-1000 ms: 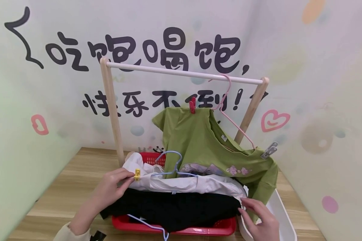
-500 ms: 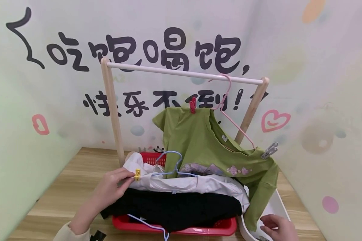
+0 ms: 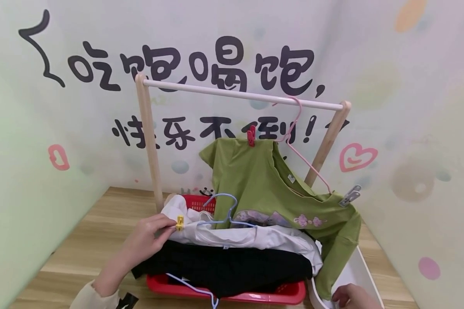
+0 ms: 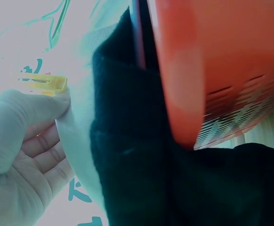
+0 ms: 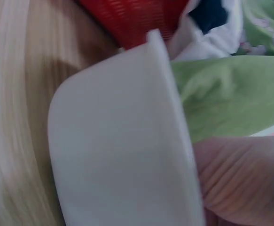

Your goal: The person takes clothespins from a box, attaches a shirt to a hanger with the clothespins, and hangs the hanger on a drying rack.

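Observation:
My left hand pinches the left shoulder of a white shirt, right beside a yellow clothespin that sits on it. In the left wrist view, thumb and fingers meet at the pale cloth's edge by the yellow clothespin. A blue hanger stands up from the shirt's neck. My right hand reaches down into a white tray, beside the sleeve of a green shirt. Its fingertips are hidden behind the tray wall in the right wrist view; whether they hold anything is not visible.
The green shirt hangs on a pink hanger from a rack bar, with red and grey clothespins. A black garment and another blue hanger lie over a red basket.
My right hand has let go of the white shirt's right end and moved right and down into the white tray. The left hand keeps its pinch. The head view has shifted slightly.

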The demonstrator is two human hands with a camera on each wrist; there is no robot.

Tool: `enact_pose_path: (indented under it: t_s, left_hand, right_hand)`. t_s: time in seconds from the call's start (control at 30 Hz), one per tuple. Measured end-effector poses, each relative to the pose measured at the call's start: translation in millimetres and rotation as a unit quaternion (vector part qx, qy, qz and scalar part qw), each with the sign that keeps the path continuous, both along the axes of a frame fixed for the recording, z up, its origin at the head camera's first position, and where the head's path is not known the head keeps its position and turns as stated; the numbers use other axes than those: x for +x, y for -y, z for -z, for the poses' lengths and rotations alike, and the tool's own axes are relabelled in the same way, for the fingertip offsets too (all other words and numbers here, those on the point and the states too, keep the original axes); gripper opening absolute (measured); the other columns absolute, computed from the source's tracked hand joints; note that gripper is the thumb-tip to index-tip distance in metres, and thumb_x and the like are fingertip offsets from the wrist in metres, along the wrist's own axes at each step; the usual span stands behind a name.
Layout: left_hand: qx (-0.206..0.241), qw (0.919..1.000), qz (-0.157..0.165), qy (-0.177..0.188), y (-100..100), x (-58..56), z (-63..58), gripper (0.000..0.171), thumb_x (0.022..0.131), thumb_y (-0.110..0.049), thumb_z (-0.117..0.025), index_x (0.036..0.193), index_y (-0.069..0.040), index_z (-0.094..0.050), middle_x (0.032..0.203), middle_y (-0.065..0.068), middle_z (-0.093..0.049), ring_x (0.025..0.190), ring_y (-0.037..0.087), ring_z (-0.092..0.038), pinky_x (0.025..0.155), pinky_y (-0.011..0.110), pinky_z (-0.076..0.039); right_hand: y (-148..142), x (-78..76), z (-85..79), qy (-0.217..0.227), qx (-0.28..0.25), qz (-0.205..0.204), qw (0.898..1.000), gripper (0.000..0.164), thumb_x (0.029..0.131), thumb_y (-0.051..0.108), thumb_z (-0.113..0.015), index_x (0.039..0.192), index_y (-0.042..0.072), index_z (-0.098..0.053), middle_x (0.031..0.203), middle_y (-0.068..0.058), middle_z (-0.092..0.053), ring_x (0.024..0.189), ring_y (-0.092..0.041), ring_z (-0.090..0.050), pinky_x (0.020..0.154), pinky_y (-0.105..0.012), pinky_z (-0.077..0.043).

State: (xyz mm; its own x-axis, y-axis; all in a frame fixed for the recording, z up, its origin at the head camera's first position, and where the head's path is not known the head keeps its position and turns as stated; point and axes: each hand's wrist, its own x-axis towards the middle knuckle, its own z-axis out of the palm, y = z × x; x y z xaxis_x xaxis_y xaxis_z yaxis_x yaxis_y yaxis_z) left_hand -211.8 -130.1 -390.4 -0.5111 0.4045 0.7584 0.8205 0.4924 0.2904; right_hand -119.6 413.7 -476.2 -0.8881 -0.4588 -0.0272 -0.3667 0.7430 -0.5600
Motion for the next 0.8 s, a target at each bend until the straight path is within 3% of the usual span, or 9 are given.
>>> enact_pose_path:
  t_s: [0.23, 0.4, 0.57, 0.8]
  left_hand:
    - [-0.001, 1.0000, 0.001, -0.001, -0.1, 1.4, 1.2, 0.025, 0.061, 0.013, -0.078, 0.081, -0.002, -0.070, 0.076, 0.000, -0.065, 0.065, 0.009, -0.059, 0.064, 0.013, -0.050]
    - [0.000, 1.0000, 0.004, -0.005, -0.1, 0.2, 2.2, 0.025, 0.061, 0.013, -0.078, 0.080, -0.002, -0.070, 0.076, 0.000, -0.065, 0.066, 0.008, -0.059, 0.064, 0.013, -0.050]
    - [-0.003, 1.0000, 0.002, 0.009, 0.8, 0.4, 3.3, 0.025, 0.062, 0.011, -0.078, 0.081, -0.002, -0.070, 0.076, 0.000, -0.065, 0.065, 0.008, -0.058, 0.064, 0.010, -0.049]
    - [-0.007, 0.9999, 0.000, 0.015, 1.1, 1.3, 2.8, 0.024, 0.063, 0.010, -0.078, 0.081, -0.002, -0.070, 0.077, 0.001, -0.065, 0.065, 0.008, -0.058, 0.065, 0.008, -0.048]
  right_hand:
    - [3.8, -4.1, 2.6, -0.031, -0.001, -0.007, 1.000, 0.012, 0.063, 0.001, -0.070, 0.068, 0.010, -0.063, 0.061, 0.017, -0.055, 0.056, 0.008, -0.044, 0.046, -0.019, -0.037]
    - [5.3, -1.7, 1.8, -0.027, 0.048, 0.081, 0.995, 0.012, 0.063, 0.002, -0.068, 0.069, 0.011, -0.065, 0.060, 0.016, -0.053, 0.054, 0.005, -0.043, 0.047, -0.022, -0.037]
    - [10.6, -0.4, 1.5, -0.042, 0.092, 0.161, 0.982, 0.017, 0.059, 0.003, -0.069, 0.074, 0.010, -0.063, 0.061, 0.009, -0.051, 0.054, 0.000, -0.043, 0.049, -0.023, -0.038]
    - [18.6, 1.1, 2.3, -0.050, 0.135, 0.242, 0.960, 0.021, 0.054, 0.005, -0.074, 0.063, 0.011, -0.056, 0.059, 0.003, -0.049, 0.053, -0.011, -0.043, 0.049, -0.026, -0.037]
